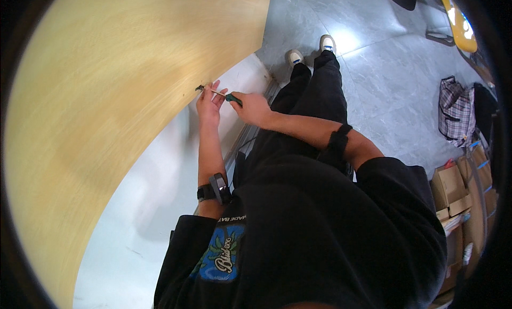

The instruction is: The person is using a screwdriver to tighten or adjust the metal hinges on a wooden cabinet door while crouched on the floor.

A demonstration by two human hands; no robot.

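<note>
A large light wooden panel (122, 79) fills the left and top of the head view. At its lower edge my right hand (250, 107) grips the green handle of a screwdriver (225, 96), whose thin shaft points left to a small dark fitting (200, 88) on the panel's edge. My left hand (209, 103) is beside the shaft, fingers touching it near the tip and steadying it against the panel's edge. Both forearms wear dark bands.
A white surface (154, 181) lies under the panel. Grey tiled floor (384, 69) stretches to the right, with a checked bag (456, 111), cardboard boxes (453, 191) and a yellow chair (458, 23). My legs and white shoes (309, 50) stand by the panel's edge.
</note>
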